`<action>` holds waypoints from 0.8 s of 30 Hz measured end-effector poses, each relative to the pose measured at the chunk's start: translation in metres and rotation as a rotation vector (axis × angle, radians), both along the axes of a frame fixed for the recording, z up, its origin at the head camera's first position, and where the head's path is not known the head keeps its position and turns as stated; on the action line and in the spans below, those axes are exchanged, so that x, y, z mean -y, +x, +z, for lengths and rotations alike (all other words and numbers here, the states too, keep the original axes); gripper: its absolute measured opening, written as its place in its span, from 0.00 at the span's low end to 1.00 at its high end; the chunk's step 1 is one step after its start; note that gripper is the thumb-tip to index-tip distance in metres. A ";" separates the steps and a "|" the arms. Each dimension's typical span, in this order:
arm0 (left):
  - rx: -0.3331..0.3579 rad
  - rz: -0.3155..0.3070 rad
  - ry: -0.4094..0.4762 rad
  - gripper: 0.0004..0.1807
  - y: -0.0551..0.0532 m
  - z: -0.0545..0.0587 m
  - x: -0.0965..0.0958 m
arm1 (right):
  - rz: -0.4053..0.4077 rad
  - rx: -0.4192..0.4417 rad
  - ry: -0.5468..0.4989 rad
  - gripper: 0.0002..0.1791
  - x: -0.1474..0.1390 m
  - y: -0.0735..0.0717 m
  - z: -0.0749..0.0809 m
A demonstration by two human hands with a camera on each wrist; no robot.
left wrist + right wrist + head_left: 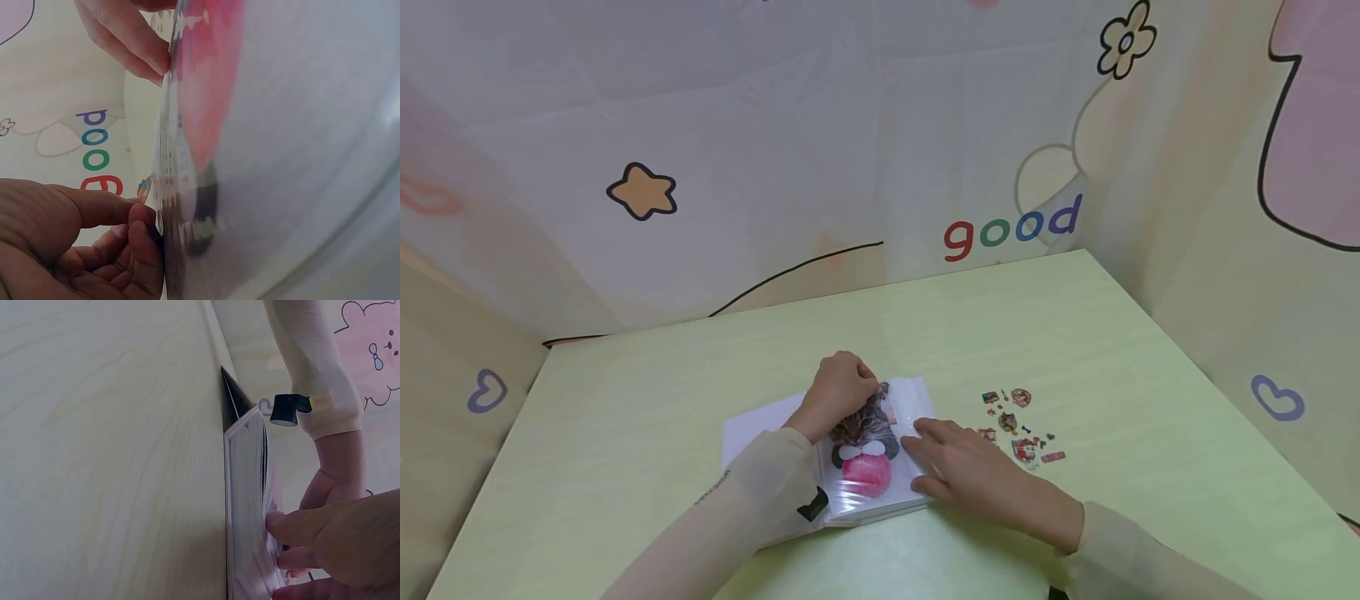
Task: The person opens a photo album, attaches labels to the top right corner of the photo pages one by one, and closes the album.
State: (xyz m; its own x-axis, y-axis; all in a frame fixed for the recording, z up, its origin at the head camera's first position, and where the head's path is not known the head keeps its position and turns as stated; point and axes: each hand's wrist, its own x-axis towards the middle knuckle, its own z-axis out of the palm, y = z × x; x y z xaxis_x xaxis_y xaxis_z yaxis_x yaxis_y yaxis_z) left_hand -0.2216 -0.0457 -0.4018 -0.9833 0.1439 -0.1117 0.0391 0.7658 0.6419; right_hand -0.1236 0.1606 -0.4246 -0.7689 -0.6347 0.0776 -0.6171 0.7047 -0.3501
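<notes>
White pages of an open album (760,432) lie on the pale green table (1165,400), in front of the person and under both hands. The spine runs away from the person, as does the long axis of the cat picture (867,475) on the right page, its head at the far end.

Reaching across the spine to that end, the left hand (838,393) pinches a small sticker (144,189) between thumb and finger; whether the sticker touches the page, I cannot tell. The right hand (973,468) rests its fingertips, spread apart, along the page's right side. The hands are apart; the left is nearer the far edge, the right nearer the loose stickers (1025,451), scattered on the table right of the album.

Clear, glossy film covers the right page, and the picture seems to sit under it, atop a thick stack of leaves.
</notes>
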 end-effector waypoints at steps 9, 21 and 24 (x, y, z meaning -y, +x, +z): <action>0.006 0.001 -0.002 0.06 0.000 -0.002 0.000 | 0.005 0.002 -0.018 0.27 0.000 0.001 0.000; 0.005 -0.004 -0.080 0.06 0.001 -0.005 -0.006 | 0.003 0.020 0.000 0.28 0.000 0.002 0.001; 0.010 -0.001 -0.099 0.06 0.000 -0.006 -0.007 | 0.005 0.020 0.001 0.27 0.000 0.002 0.001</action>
